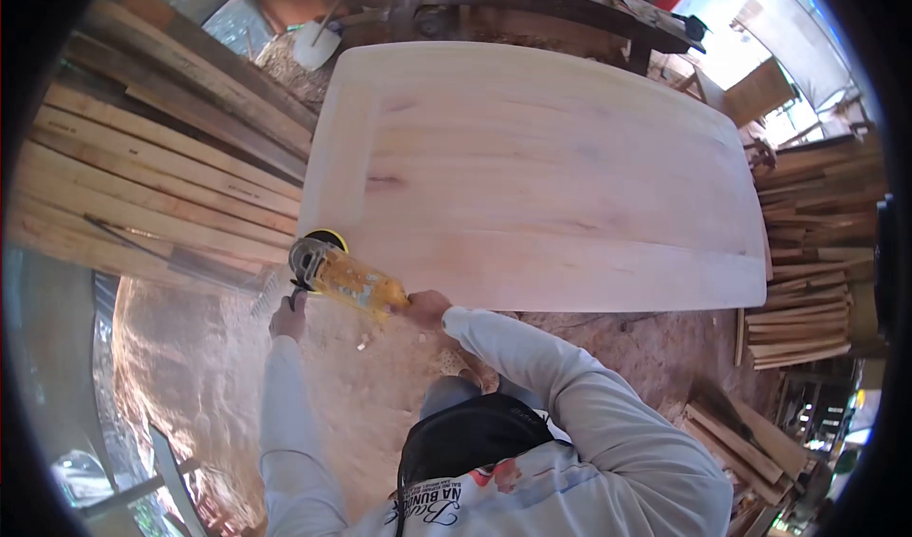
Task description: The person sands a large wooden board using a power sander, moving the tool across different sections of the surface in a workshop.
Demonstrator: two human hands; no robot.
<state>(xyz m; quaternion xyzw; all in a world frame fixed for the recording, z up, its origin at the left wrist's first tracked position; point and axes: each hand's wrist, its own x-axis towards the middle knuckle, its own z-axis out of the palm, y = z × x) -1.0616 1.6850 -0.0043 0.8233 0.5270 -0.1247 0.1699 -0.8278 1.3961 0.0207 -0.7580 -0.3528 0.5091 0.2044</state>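
Observation:
A yellow, dust-covered angle grinder (357, 284) is held between my two hands at the near left corner of a large pale wooden tabletop (560, 171). My left hand (288, 319) is closed around its black side handle, close to the head. The fingers of my right hand (427, 309) wrap the rear end of its body. The grinder's round black and yellow pad (329, 241) overlaps the tabletop's corner in this view. Darker streaks mark the tabletop's grain, and its corners are rounded.
Long planks (152, 157) lie stacked on the left. Shorter wood strips (798, 319) are piled on the right, with loose boards (746, 442) below them. A workbench (494, 0) with tools stands behind the tabletop, near a shovel (315, 45). Dust covers the floor (209, 366).

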